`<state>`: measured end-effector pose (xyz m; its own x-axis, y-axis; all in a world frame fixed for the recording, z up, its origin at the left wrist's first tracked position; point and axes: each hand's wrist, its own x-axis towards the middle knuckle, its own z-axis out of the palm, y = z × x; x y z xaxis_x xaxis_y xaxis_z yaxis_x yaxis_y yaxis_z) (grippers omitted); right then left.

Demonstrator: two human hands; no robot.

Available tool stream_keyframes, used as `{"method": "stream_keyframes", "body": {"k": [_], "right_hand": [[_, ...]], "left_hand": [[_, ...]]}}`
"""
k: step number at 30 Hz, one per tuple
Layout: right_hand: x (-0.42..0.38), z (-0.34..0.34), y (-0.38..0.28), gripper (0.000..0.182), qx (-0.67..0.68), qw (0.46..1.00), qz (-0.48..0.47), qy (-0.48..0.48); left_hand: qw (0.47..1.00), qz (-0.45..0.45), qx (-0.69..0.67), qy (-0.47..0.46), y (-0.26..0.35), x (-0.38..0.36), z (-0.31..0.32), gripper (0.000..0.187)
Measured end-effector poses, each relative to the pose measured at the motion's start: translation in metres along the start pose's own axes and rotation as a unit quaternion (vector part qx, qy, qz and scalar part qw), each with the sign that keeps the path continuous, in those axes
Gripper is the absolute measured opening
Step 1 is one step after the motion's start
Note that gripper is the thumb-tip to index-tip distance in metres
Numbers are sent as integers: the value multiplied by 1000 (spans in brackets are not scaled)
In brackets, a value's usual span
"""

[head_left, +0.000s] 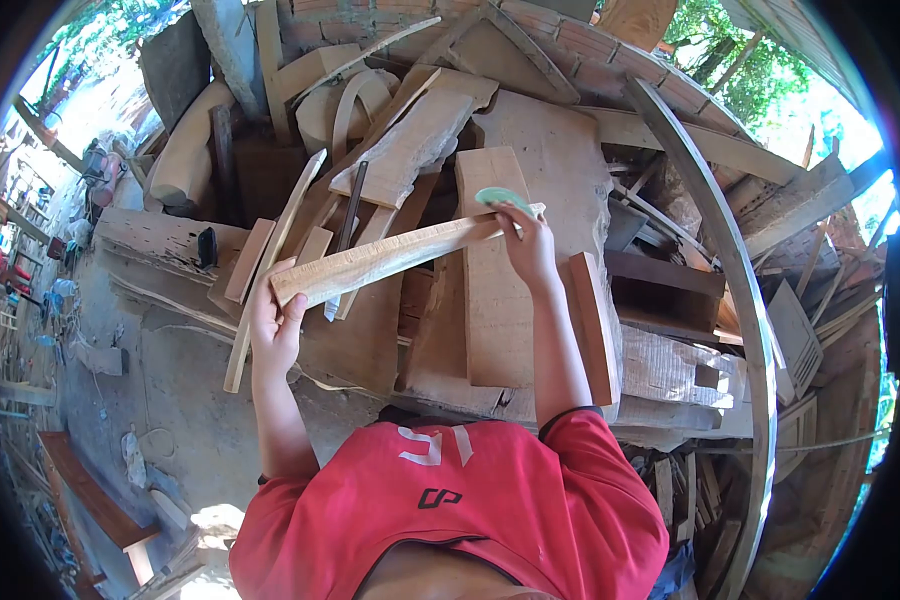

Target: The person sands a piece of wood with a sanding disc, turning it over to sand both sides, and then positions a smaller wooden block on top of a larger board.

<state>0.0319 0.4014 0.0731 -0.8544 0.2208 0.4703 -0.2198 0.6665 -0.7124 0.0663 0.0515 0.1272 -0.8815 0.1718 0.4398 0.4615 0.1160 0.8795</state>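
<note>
A narrow, pale wooden board is held up at a slant in front of my chest, its right end farther away and higher. My left hand is closed around the near left end, thumb on the front face. At the other end, my right hand pinches a thin, pale green round disc against or just over the board's top edge. The fingers partly cover the disc and that board end. Below lies a wide plank on a larger slab.
Large wooden slabs and offcuts are stacked ahead. A dark metal bar leans among the strips left of centre. A long curved beam rises on the right. A reddish-brown board lies at lower left, by the concrete floor.
</note>
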Motion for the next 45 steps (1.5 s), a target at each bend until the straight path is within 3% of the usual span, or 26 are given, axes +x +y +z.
{"method": "stream_keyframes", "body": {"k": [2, 4, 6, 8, 9, 11, 12, 14, 16, 18, 19, 21, 22, 24, 25, 27, 28, 29, 30, 31, 32, 34, 38, 39, 41, 45], "right_hand": [[2, 2, -29, 22, -51, 994, -10, -95], [-5, 17, -65, 20, -19, 992, -115, -48], [-7, 22, -72, 18, -4, 991, -135, -5], [-2, 9, -57, 18, 37, 996, -62, -45], [2, 2, -39, 18, -39, 997, -48, -42], [7, -4, 19, 16, -27, 996, -63, 55], [10, -5, 43, 15, 50, 996, 31, 59], [19, -12, 43, 14, 129, 982, 131, 34], [9, 6, 16, 14, 115, 986, 114, 34], [-7, 13, -40, 15, 87, 995, -49, 20], [-9, 15, -35, 15, 88, 995, -44, 24], [-8, 18, -22, 18, 35, 987, -142, 65], [-4, 6, -13, 21, 196, 980, 5, 13], [5, -4, 40, 19, 83, 990, 82, 82], [9, -5, 43, 19, 81, 990, 80, 85], [11, -3, 47, 20, -86, 993, 31, 68], [8, 6, 36, 20, -61, 996, 35, 61], [4, -5, -21, 20, 60, 990, 123, -11], [-5, 14, -18, 23, 58, 998, -10, -1], [-13, 21, -36, 26, 61, 997, -54, -15], [-23, 21, -52, 27, 88, 994, -57, -39], [-23, 16, -34, 25, 7, 995, -89, -54], [6, -13, 43, 15, -27, 990, 117, 75], [6, -12, 51, 15, -27, 990, 117, 77], [8, -12, 42, 13, 0, 991, 106, 79], [-15, -2, -35, 15, 52, 997, -59, 10]], "left_hand": [[1000, 0, -2, 10, 2, 2, 3, 40], [1000, 0, 2, 6, 9, 5, 5, 40], [1000, 5, 18, 5, 20, 6, 8, 40], [999, 15, 34, -3, 25, 6, 8, 41], [999, 8, 38, -15, 26, 3, 7, 41], [999, -7, 21, -25, 30, 0, 9, 40], [1000, -6, 17, -23, 31, 1, 12, 40], [1000, 10, 28, 5, 33, 2, 15, 35], [999, 14, 34, 7, 36, 5, 17, 35], [997, 21, 68, 24, 36, 8, 17, 36], [998, 10, 65, 19, 37, 8, 16, 38], [998, -2, 56, 10, 36, 8, 15, 38], [999, -15, 46, 10, 36, 7, 14, 38], [999, -5, 42, 2, 32, 4, 11, 39], [999, 0, 37, 2, 31, 3, 12, 40], [999, -6, 32, 12, 33, 5, 15, 40], [999, -14, 30, 21, 35, 5, 16, 41], [999, -26, 26, 28, 36, 6, 17, 41], [999, -25, 25, 30, 35, 7, 19, 41], [999, -24, 26, 38, 34, 9, 18, 41], [998, -25, 28, 45, 33, 11, 18, 41], [998, -26, 39, 45, 33, 11, 16, 41], [999, -36, 32, 15, 35, 3, 12, 40], [999, -35, 25, 3, 34, 1, 11, 40], [999, -38, 30, 6, 30, 0, 10, 39], [997, -46, 60, 18, 32, -1, 11, 37]]}}
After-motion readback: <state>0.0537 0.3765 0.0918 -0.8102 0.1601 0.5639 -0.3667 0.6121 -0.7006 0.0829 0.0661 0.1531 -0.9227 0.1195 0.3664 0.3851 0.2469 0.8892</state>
